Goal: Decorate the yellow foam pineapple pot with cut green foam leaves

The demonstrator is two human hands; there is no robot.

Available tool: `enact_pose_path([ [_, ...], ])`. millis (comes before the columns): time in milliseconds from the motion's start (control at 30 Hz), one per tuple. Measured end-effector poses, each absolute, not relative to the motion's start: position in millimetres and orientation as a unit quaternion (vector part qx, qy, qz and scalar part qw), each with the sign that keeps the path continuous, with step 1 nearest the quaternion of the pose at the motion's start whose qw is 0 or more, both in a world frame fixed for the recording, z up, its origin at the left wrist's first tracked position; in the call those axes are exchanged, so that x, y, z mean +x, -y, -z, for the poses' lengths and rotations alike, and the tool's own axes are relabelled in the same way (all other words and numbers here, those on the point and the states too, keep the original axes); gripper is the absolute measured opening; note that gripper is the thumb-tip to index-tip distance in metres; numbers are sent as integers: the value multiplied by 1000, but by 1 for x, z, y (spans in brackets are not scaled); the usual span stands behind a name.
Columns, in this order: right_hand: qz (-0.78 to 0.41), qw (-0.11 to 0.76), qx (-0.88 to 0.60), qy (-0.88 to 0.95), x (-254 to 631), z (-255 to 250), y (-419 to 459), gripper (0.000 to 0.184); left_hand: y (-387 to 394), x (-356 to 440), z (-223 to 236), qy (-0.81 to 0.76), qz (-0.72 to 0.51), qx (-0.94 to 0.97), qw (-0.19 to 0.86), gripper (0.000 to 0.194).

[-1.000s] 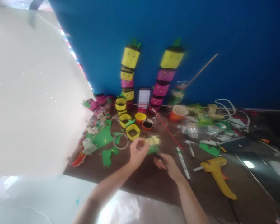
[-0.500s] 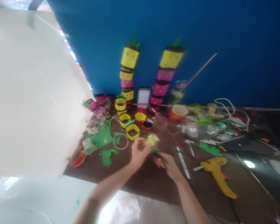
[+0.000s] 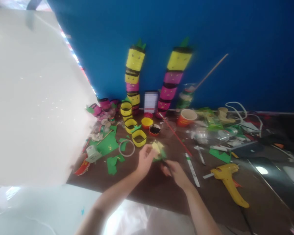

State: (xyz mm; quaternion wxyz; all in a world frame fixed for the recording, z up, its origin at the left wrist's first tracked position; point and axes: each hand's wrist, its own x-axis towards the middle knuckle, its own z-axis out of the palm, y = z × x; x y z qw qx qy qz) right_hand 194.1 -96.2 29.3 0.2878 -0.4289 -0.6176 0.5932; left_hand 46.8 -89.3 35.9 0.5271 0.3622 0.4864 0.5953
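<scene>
The left hand [image 3: 145,158] pinches a piece of paper [image 3: 157,147], pale yellow and green, while the right hand [image 3: 175,171] closes on a dark tool [image 3: 167,164], likely scissors, over a brown table [image 3: 149,192]. The hands are apart but near, the paper between them. Blur hides the tool's tip and whether it touches the paper.

The paper looks feather-light, thin and limp, apt to bend or tear under a hard pull; its near edge, close to the left fingertips, appears the safest hold. The tool looks stiff, best gripped by its handle.

Just beyond the left hand stand an open yellow cup [image 3: 139,138] and a small dark-filled cup [image 3: 155,130], the nearest obstacles to a forward reach. Left of that hand lie a ring [image 3: 126,148] and green scraps [image 3: 112,164].

A marker [image 3: 192,171] lies just right of the right hand, with a red stick [image 3: 176,133] slanting beyond it. Farther right, a yellow glue gun [image 3: 227,182] trails a dark cord [image 3: 246,220], a possible snag. Two banded towers [image 3: 135,60] [image 3: 178,61] rise well beyond both hands.
</scene>
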Motion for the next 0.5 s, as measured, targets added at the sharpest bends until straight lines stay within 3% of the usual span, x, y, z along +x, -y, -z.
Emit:
enact_pose_path([
  [500,-598,291,-421,617,194,-32,96,48,91,47,-39,-512,-577,374,514,34],
])
